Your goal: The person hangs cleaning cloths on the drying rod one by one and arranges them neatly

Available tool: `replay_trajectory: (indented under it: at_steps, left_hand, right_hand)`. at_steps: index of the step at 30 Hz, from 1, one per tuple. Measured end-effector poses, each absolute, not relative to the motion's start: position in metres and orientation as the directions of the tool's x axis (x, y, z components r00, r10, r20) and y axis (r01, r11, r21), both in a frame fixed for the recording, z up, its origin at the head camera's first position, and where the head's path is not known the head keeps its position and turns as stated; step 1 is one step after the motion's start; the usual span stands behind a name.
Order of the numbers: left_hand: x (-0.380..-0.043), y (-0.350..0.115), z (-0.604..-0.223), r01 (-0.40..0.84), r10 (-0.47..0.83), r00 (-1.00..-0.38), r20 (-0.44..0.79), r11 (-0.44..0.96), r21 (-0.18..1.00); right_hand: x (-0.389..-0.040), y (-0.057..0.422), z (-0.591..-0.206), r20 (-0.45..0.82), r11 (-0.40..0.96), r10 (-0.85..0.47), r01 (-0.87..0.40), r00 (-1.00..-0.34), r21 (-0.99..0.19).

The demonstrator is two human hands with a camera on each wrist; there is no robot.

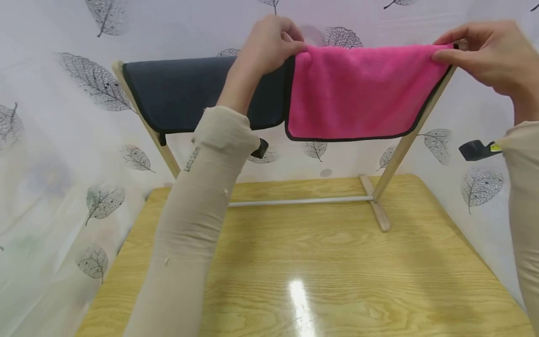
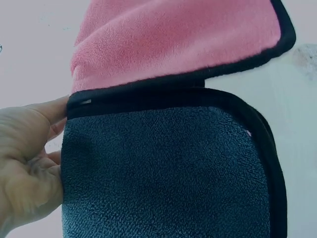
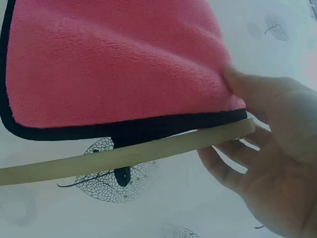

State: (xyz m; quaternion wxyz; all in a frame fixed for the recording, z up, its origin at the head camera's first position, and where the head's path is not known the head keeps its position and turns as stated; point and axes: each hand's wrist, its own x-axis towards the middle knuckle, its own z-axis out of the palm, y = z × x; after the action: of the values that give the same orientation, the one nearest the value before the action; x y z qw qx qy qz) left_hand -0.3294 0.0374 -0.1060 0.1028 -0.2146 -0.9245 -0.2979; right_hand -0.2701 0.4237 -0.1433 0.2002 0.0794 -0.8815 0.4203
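Note:
A pink plush towel with black edging hangs folded over the top of a drying rack, on its right half. Beside it on the left hangs a dark blue-grey towel with the same edging. My left hand pinches the pink towel's top fold at its left end, where the two towels meet. At the opposite end, my right hand pinches the top fold near the rack's wooden post. From the right wrist view, the thumb lies on the pink pile, with the other fingers behind the post.
The rack stands on a wood-grain table, on a wooden foot joined to a low white crossbar. A pale curtain printed with dark leaves hangs behind and at both sides. The left sleeve hides the rack's lower left.

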Motion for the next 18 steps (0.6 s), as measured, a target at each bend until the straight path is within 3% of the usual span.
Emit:
replay_trajectory:
  at_steps: [5,14,18]
  left_hand:
    - [-0.33,0.035,-0.108,0.481,0.361,-0.874,0.326,0.742,0.467]
    - [-0.329,0.025,-0.101,0.525,0.488,-0.845,0.218,0.684,0.507]
    - [-0.33,0.025,-0.102,0.53,0.485,-0.842,0.234,0.668,0.522]
  right_hand:
    - [-0.273,0.424,-0.146,0.458,0.614,0.006,-0.359,-0.889,-0.704]
    - [-0.276,0.412,-0.142,0.471,0.579,0.161,-0.304,-0.867,-0.757]
    - [-0.278,0.41,-0.143,0.495,0.587,0.199,-0.301,-0.846,-0.751]
